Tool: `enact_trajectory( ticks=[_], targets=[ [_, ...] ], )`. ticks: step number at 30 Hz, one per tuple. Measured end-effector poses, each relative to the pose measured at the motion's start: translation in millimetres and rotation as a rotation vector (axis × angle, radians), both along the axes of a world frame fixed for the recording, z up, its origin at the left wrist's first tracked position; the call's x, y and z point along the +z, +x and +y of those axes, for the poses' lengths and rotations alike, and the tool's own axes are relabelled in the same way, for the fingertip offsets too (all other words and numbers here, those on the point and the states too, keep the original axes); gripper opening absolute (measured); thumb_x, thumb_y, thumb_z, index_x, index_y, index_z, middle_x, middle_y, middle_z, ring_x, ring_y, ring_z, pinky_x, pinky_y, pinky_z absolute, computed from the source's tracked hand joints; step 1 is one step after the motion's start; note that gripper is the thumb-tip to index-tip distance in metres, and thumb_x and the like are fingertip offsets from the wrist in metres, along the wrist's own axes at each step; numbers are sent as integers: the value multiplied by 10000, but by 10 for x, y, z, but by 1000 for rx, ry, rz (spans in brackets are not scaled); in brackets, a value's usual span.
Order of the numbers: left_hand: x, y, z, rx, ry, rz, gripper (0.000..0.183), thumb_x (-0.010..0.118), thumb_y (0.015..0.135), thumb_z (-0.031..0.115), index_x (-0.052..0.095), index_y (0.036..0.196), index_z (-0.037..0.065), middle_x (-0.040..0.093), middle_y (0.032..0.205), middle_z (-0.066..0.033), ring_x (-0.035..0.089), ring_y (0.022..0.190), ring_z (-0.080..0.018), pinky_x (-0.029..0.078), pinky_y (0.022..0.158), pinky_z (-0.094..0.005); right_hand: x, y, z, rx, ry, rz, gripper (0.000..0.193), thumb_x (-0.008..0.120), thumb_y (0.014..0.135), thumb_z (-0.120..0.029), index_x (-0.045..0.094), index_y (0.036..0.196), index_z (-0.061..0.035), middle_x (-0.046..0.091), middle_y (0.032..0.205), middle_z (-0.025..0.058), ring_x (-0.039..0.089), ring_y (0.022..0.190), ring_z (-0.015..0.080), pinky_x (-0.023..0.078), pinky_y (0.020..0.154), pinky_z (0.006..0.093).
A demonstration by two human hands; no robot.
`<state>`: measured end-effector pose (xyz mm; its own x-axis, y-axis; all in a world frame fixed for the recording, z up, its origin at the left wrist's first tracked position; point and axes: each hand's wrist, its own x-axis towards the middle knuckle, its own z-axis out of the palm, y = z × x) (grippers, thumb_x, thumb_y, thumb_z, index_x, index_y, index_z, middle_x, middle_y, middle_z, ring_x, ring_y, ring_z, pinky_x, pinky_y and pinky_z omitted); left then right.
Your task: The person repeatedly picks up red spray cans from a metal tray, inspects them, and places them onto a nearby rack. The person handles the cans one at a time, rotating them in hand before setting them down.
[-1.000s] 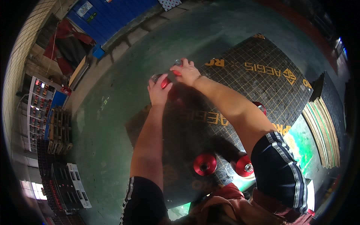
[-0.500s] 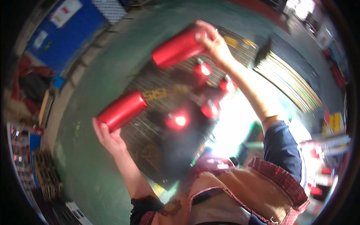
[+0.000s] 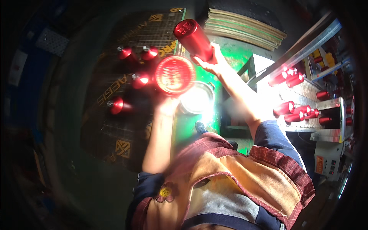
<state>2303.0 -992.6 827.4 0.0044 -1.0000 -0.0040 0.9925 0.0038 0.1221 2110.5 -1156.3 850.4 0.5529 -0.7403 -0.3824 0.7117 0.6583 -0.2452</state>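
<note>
Each of my hands holds a glossy red metal cylinder by its neck end, with its round base tipped up. My left hand (image 3: 167, 105) grips the left cylinder (image 3: 175, 76) from below, its fingers partly hidden behind it. Higher and to the right, my right hand (image 3: 211, 63) is closed around the end of the other cylinder (image 3: 197, 43), which slants up to the left. Several similar red cylinders with narrow metal necks, such as this one (image 3: 140, 80), stand upright on a dark printed board (image 3: 103, 130) left of my hands.
A round metal container (image 3: 197, 97) glares under bright light below my hands. At right, a conveyor bench (image 3: 283, 94) carries several red cylinders (image 3: 284, 108), with a control box (image 3: 327, 158) beneath. Stacked boards (image 3: 245, 28) lie at the far side, and green floor (image 3: 188, 126) shows between.
My view has turned right, bringing the conveyor bench into sight. Both cylinders have moved from over the board toward the bench side, their bases now tipped upward.
</note>
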Motion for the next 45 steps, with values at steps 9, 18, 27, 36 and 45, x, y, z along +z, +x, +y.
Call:
enact_trajectory(
  ticks=[9,18,27,36,45],
  targets=[
    [-1510,-938,-1712,-460,2,670,493,643,882,390,593,1256,73,494,1334,-248,500,1200,-396,620,773,-454,-1230,-648,-1186,132,123,-392,621,602,847,-552,542,1257,-89,511,1230,212,491,1139,431,636,720,449],
    [-1672,-925,-2061,-446,20,614,513,614,899,342,527,1318,60,475,1340,-219,514,1166,-388,628,757,-447,-1432,-750,-1420,96,97,-456,733,637,818,-617,509,1293,-74,476,1280,230,467,1172,419,625,754,481],
    [-1019,30,-453,-370,82,7,458,442,992,422,543,1281,81,584,1239,-255,645,979,-391,606,678,-479,-759,-960,-586,-135,-384,143,577,574,920,-429,456,1397,-126,540,1334,164,545,1212,301,456,1041,482],
    [-467,1649,1943,621,540,-1717,337,614,822,13,681,1152,20,614,1276,-131,574,1169,-237,432,1031,-356,-205,697,878,383,-1721,784,478,756,717,-93,701,1186,-167,486,1343,156,454,1289,305,388,1070,405],
    [-840,1953,1962,1151,724,-2114,342,750,745,26,746,1072,123,585,1282,-97,545,1129,-277,433,970,-367,-619,2116,1878,400,-2090,899,514,764,645,-107,735,1125,-289,432,1378,203,405,1249,405,394,1065,441]
  ],
)
